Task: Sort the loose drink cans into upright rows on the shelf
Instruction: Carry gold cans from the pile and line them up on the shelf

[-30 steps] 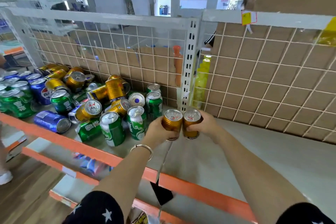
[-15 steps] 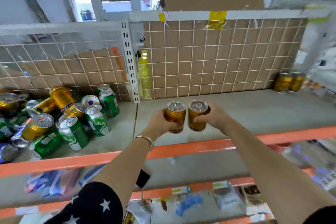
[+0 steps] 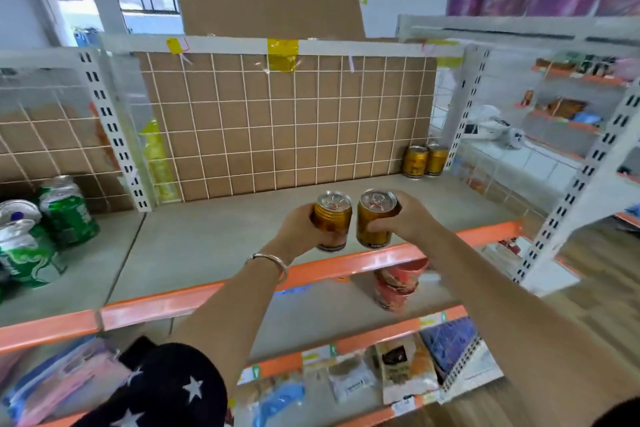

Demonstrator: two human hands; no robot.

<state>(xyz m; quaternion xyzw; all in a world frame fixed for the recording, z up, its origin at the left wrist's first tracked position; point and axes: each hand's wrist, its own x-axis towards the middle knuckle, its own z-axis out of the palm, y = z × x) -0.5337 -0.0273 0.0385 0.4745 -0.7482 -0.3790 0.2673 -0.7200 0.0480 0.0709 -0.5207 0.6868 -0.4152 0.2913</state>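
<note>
My left hand [image 3: 300, 229] grips a gold can [image 3: 331, 218], and my right hand [image 3: 403, 222] grips a second gold can [image 3: 374, 217]. Both cans are upright and side by side, held above the front of the grey shelf [image 3: 214, 239] near its orange edge [image 3: 346, 269]. Two more gold cans [image 3: 424, 161] stand upright in the far right corner of the shelf, against the cardboard-backed wire grid. Green cans [image 3: 65, 210] from the loose pile show at the left edge, in the neighbouring bay.
A white perforated upright [image 3: 114, 135] divides the two bays. Another upright [image 3: 571, 191] stands at the right end. Below are shelves with red cups [image 3: 398, 284], packets and a notebook. Purple packs sit on top right.
I have carried both gold cans rightward, away from the loose pile. The pile has slid to the left edge, and the two cans in the far right corner have come closer.
</note>
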